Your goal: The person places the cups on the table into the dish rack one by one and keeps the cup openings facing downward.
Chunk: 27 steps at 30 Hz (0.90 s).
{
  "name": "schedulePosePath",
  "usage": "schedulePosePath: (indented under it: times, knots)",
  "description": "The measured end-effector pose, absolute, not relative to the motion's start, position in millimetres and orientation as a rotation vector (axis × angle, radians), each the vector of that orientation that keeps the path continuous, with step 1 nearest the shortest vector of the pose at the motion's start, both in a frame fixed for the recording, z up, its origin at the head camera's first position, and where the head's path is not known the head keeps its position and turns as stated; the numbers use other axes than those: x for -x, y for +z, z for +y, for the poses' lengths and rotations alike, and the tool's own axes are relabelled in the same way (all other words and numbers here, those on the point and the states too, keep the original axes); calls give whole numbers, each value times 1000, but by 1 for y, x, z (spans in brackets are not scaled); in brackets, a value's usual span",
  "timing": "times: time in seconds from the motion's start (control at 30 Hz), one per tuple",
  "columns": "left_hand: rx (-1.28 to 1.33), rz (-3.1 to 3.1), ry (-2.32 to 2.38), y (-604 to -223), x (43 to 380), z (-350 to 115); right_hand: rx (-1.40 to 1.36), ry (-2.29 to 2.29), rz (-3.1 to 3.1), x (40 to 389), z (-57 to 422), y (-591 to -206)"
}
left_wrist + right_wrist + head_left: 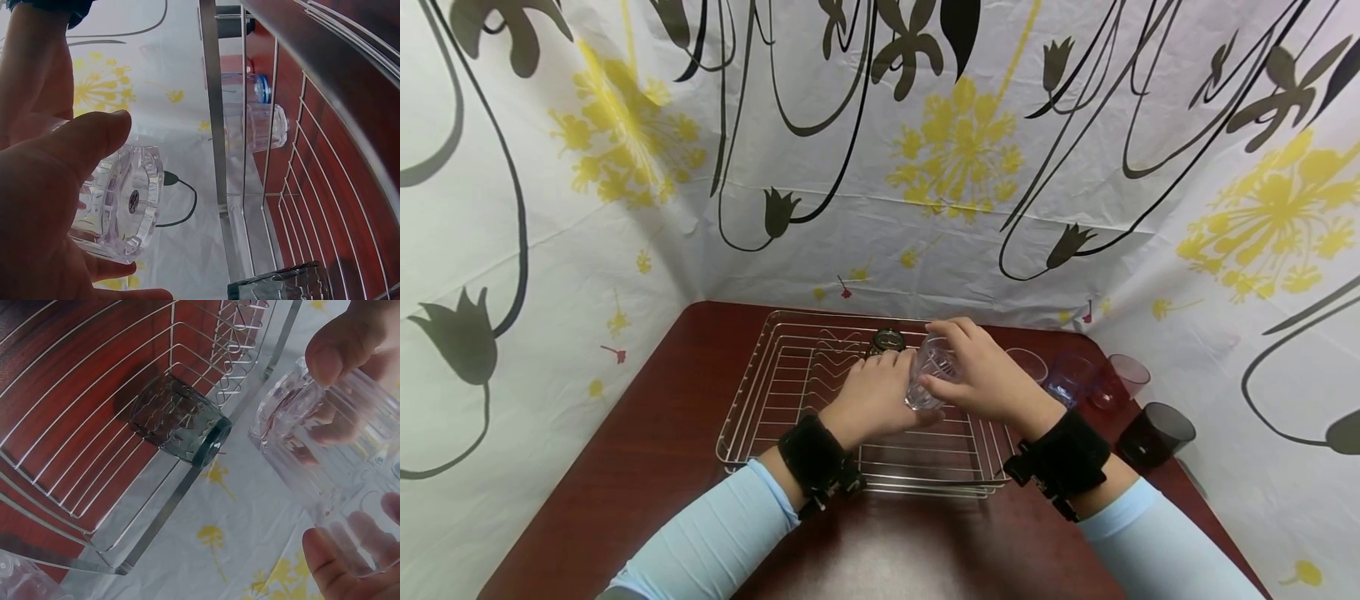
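Observation:
A clear cut-pattern drinking glass [934, 375] is held tilted above a wire dish rack [214, 112]. My left hand [874, 396] grips it from the left, thumb on one side and fingers on the other. From the right, my right hand [988, 375] holds the same glass between thumb and fingers. In the left wrist view its thick faceted base faces the camera. A dark green textured glass [175, 422] stands in the rack, near its back side, just beyond both hands. The hands hide part of the rack's middle.
Right of the rack, on the dark red table [647, 467], stand a clear glass [1028, 364], a blue one [1070, 379], a pink one [1118, 383] and a black one [1156, 435]. Patterned white sheeting [850, 242] walls the table at the back and sides.

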<state>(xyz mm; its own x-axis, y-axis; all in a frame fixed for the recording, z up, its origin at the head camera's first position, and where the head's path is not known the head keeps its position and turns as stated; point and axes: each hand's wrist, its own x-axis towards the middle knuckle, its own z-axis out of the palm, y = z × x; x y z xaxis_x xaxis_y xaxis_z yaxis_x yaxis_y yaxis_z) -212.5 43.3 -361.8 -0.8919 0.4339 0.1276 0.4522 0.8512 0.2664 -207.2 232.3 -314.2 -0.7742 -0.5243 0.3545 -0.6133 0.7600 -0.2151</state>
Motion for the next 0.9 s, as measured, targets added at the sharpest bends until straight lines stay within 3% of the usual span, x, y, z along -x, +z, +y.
schedulePosePath:
  times: [0.6, 0.9]
  knots:
    - [872, -2947, -926, -360, 219, 36, -909, 592, -2705, 207, 238, -323]
    - [875, -2967, -945, -361, 220, 34, -899, 550, -2716, 207, 242, -329]
